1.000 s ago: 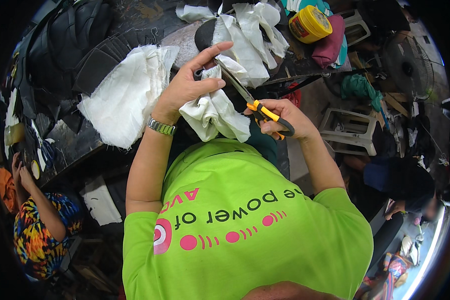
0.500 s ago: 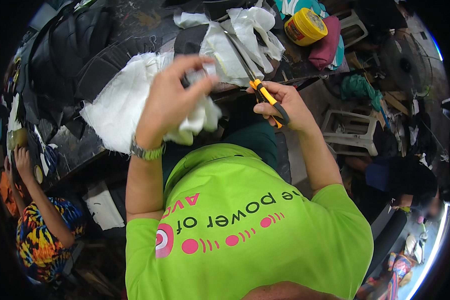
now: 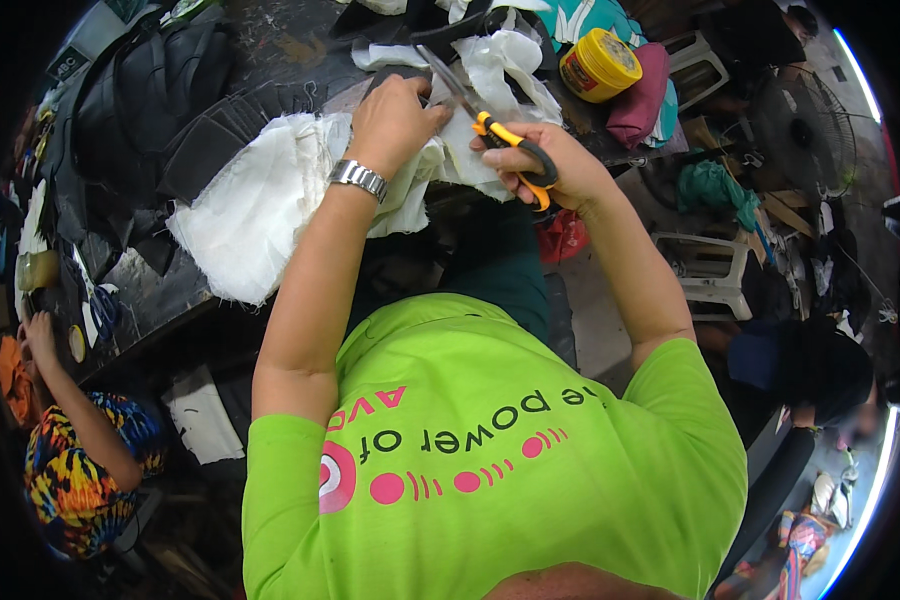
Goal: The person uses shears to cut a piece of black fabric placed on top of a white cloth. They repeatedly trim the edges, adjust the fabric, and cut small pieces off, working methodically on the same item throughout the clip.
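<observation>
In my right hand [image 3: 550,165] is a pair of scissors [image 3: 515,150] with yellow and black handles. Its blades point up and to the left over white cloth scraps [image 3: 505,65], and look slightly parted. My left hand [image 3: 395,120], with a metal watch at the wrist, bends its fingers over the edge of a black fabric piece [image 3: 398,73] on the table. The fingertips are partly hidden. Under and beside that wrist spreads a large white cloth [image 3: 255,205] with frayed edges, part of it hanging over the table's front edge.
Stacked black pieces [image 3: 210,145] lie left of the cloth, beside larger black padded items [image 3: 135,115]. A yellow tub [image 3: 600,65] and a maroon bundle [image 3: 640,100] sit at the right. White plastic stools [image 3: 705,270] and a fan [image 3: 800,125] stand beyond. Another person's hand [image 3: 40,340] works at far left.
My left hand has moved up and right, letting go of a bunched white scrap, and is now down at the black piece. The scissors have shifted slightly up and left.
</observation>
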Tool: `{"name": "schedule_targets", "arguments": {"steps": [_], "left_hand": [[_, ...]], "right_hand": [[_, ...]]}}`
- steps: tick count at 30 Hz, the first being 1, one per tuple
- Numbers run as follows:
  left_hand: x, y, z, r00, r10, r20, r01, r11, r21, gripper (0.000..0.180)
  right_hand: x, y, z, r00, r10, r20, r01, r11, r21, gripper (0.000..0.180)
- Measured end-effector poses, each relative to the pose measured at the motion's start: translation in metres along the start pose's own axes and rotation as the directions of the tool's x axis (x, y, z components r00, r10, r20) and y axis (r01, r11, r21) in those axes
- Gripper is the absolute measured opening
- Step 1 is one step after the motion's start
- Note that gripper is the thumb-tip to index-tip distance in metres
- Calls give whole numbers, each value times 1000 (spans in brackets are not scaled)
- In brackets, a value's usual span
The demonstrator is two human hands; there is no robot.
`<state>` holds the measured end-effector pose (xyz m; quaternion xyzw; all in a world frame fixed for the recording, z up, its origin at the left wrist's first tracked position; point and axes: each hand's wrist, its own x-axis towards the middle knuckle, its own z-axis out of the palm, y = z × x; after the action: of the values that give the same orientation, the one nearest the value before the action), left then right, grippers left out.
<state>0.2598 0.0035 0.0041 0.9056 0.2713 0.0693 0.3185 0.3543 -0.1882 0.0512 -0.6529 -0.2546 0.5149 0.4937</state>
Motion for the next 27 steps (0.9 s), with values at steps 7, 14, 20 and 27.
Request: {"name": "schedule_targets", "arguments": {"steps": [7, 14, 20, 27], "left_hand": [[9, -1, 11, 944, 30, -328, -100, 975, -200, 45], [16, 12, 5, 989, -64, -136, 67, 998, 18, 42], [-27, -1, 10, 934, 168, -314, -248, 940, -234, 34], [-52, -19, 13, 973, 88, -212, -196, 799, -569, 30]], "right_hand": [[0, 14, -12, 997, -3, -81, 24, 964, 266, 47], [-2, 10, -11, 999, -36, -3, 36, 976, 217, 45], [-14, 16, -18, 999, 33, -17, -28, 965, 260, 45], [-28, 36, 3, 997, 67, 32, -73, 966, 249, 36]]}}
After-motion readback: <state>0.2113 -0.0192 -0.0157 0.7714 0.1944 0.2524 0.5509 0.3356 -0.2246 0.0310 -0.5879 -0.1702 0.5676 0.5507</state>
